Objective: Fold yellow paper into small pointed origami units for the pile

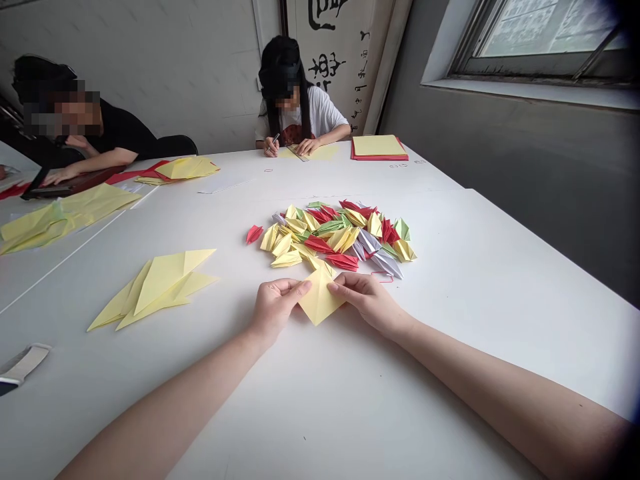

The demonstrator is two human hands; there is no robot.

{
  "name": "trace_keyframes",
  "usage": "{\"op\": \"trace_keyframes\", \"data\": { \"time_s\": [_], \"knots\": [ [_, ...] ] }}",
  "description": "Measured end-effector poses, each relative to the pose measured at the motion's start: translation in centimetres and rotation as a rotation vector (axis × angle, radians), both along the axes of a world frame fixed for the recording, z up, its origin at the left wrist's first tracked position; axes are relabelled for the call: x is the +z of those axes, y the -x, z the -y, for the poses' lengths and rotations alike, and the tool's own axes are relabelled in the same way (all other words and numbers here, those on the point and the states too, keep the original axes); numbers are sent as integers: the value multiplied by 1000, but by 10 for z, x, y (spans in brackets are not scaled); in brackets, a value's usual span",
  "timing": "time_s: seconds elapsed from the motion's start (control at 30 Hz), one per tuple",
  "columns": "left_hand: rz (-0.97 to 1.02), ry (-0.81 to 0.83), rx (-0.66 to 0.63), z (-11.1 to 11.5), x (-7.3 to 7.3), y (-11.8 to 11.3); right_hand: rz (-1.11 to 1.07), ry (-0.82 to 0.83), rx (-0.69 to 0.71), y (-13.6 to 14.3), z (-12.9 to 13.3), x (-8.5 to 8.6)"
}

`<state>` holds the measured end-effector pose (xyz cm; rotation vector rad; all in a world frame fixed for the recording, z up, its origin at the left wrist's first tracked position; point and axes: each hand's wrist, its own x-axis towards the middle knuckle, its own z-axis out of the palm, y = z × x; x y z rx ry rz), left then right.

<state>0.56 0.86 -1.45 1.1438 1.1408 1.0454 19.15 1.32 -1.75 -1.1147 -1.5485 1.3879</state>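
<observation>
Left hand [275,303], right hand [370,300] | grip: both pinching yellow paper [320,303] by opposite sides | paper: near side of folded-paper pile [337,240]

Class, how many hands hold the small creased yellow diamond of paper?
2: the left hand at the yellow diamond's left side, the right hand at its right.

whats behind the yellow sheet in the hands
Just beyond the yellow sheet lies a pile of folded papers in red, yellow, green and pale purple. The sheet covers some table, so whatever is there can't be seen.
</observation>
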Motion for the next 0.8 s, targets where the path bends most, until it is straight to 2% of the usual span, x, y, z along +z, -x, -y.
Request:
{"op": "trace_keyframes", "data": {
  "time_s": [0.2, 0.4, 0.5, 0.6, 0.8],
  "knots": [
    [123, 101, -73, -4, 5, 6, -31, 18, 19, -3, -1, -2],
    [10, 129, -157, -5, 9, 9, 101, -15, 157, 1, 6, 1],
    [-2, 164, -92, -6, 7, 10, 48, -41, 199, 0, 12, 3],
    [49, 200, -25, -8, 7, 12, -11, -91, 305, -3, 15, 4],
    [34, 192, -50, -6, 10, 11, 33, -191, 400, -6, 16, 8]
  ]
}}
